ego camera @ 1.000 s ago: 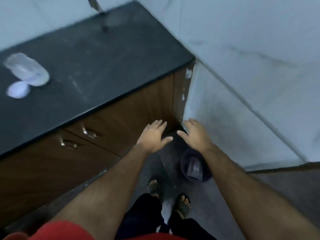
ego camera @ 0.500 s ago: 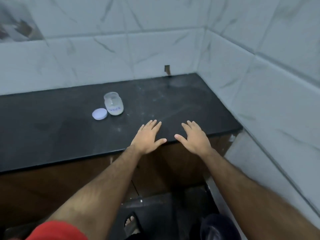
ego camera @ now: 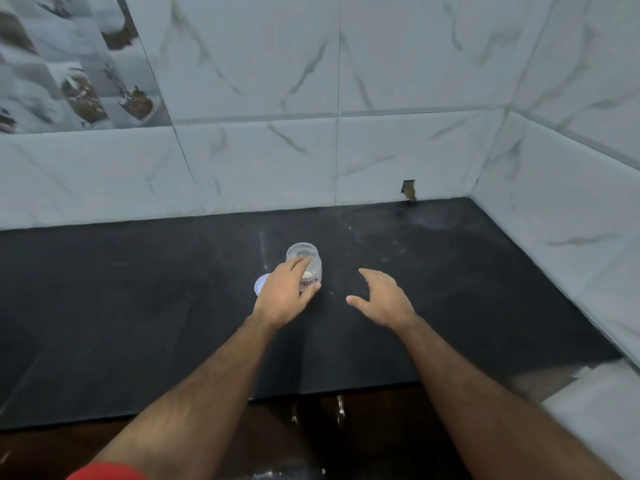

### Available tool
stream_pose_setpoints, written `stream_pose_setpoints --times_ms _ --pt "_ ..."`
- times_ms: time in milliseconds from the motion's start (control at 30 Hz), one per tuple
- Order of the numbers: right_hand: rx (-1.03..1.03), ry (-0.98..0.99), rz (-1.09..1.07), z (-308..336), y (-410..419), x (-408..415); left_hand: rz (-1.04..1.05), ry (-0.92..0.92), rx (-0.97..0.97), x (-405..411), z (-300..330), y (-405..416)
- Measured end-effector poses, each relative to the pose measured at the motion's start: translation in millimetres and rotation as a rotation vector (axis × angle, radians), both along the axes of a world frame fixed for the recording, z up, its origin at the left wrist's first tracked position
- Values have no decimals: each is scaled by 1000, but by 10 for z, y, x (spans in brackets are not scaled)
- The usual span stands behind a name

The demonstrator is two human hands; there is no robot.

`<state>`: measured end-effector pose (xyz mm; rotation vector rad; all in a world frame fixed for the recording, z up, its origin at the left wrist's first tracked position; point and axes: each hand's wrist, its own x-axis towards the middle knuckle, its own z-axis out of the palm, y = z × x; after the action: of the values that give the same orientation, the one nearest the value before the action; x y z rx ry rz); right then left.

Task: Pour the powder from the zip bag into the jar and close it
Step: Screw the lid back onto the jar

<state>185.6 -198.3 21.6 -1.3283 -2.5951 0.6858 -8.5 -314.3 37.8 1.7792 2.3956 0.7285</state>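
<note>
- Half a second before, both hands had lain flat near the front edge of the counter, well short of the jar; by this moment the left hand (ego camera: 284, 295) had reached forward to the jar (ego camera: 304, 263), and the right hand (ego camera: 382, 296) had lifted with its fingers curled.
- One clear jar stood upright on the black countertop (ego camera: 138, 306), near the middle of the slab, its long axis vertical and its open mouth pointing up.
- It was uncapped, with a little pale powder at the bottom and a label whose letters were partly hidden.
- The left hand wrapped the jar's near side, fingers across the front at the neck and thumb at the base; the view did not show how firmly it gripped.
- One white lid (ego camera: 260, 284) lay flat on the counter just left of the jar, mostly hidden behind the left hand.
- The right hand hovered to the right of the jar, apart from it, fingers spread and holding nothing.
- Two bare forearms reached in from below, with a red sleeve (ego camera: 107, 472) at the left.
- White marble-pattern wall tiles (ego camera: 398, 157) met in a corner at the right.
- Two metal handles (ego camera: 341, 408) showed on the brown cabinet below.
</note>
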Motion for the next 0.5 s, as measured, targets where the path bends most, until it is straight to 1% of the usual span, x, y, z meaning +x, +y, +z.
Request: stream_pose_setpoints --times_ms 133,233,367,433,500 --pt "-98 16 -14 -88 90 -370 66 -90 3 -326 -102 70" --pt "-146 20 -10 -139 133 -630 159 -166 -15 -536 -179 85" --pt "-237 74 -34 -235 210 -901 271 -356 -114 -716 -294 168" --pt "-286 110 -56 -288 279 -1010 284 -453 -140 -769 -320 255" --pt "-314 110 -46 -324 341 -1098 277 -502 -166 -785 -341 334"
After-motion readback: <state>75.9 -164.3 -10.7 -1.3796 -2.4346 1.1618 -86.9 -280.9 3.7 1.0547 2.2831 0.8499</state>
